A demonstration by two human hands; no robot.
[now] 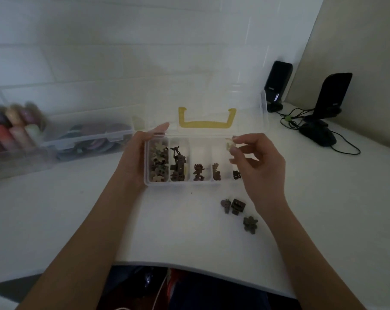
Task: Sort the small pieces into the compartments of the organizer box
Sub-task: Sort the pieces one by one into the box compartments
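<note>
Behind the right hand (256, 162), the organizer box (158, 184) end compartment hides.

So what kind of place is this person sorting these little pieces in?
Most likely a desk at home or in a craft corner: a white tabletop against a white tiled wall, two black desktop speakers and a mouse at the back right, and clear storage boxes of craft supplies on the left.

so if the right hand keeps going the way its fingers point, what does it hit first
The right hand, pinching a small pale piece, points left over the organizer box. Going straight on, it would likely cross the open compartments and meet the left hand holding the box's left end, though height above the box is unclear.
</note>
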